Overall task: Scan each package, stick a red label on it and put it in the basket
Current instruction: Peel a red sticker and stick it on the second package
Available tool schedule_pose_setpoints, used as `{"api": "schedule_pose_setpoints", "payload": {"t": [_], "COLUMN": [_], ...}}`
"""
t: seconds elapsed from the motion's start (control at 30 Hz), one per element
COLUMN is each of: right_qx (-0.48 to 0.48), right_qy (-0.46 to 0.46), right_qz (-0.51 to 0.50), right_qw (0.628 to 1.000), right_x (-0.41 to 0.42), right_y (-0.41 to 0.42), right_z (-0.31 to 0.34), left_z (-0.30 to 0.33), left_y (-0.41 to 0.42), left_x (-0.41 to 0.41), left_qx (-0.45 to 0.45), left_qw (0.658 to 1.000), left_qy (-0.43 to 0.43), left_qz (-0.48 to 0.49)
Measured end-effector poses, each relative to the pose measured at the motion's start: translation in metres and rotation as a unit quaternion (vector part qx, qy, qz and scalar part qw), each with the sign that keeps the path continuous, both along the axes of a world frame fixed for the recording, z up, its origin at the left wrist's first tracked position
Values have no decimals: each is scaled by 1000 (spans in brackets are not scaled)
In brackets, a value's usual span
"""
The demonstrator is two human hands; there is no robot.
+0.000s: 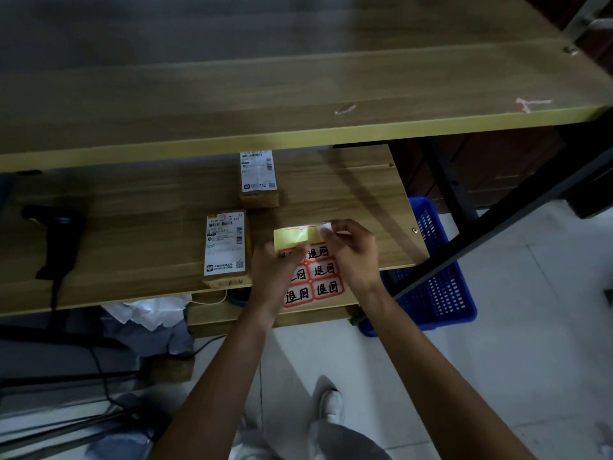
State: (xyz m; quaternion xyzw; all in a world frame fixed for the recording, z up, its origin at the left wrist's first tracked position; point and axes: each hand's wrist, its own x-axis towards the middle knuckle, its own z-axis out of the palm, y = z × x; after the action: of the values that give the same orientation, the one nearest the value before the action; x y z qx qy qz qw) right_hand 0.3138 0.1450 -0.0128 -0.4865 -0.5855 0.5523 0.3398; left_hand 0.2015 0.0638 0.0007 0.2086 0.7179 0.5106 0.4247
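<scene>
- Nearest the camera, 2 bare forearms reach forward over a pale tiled floor (497,327); a white shoe (331,406) shows below them.
- Left hand (277,272) grips the label sheet (315,270) at its left edge, fingers curled round it, above the front edge of the lower shelf (132,234), which is wood-grain board with a yellowish rim.
- Right hand (353,250) pinches a peeled label (323,227) between thumb and fingertips at the sheet's top right corner, where bare yellow backing shows.
- Sheet: red-bordered labels with rounded corners, each with 2 bold black handwritten characters, "退回".
- 2 cardboard packages lie on the shelf: the near package (225,249) just left of the sheet, the far package (258,179) behind it, each under a white shipping slip with barcodes and a QR code; the small print is unreadable.
- Black scanner (54,240) stands well to the left.
- Blue perforated plastic basket (441,283) sits on the floor at right, beside a black frame leg.
- Upper shelf (298,88), same board, spans the top.
</scene>
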Motion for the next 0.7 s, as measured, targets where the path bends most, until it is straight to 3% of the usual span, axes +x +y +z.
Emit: {"api": "schedule_pose_setpoints", "payload": {"t": [0.5, 0.7], "right_qx": [-83, -24], "right_qy": [44, 37], "right_qz": [-10, -1], "right_qw": [996, 999], "right_x": [10, 9], "right_y": [24, 24], "right_z": [-10, -15], "left_z": [-7, -9], "left_y": [6, 6], "left_x": [1, 1], "left_qx": [-14, -5], "left_qw": [1000, 999], "left_qy": [-23, -39], "left_qz": [-16, -16]}}
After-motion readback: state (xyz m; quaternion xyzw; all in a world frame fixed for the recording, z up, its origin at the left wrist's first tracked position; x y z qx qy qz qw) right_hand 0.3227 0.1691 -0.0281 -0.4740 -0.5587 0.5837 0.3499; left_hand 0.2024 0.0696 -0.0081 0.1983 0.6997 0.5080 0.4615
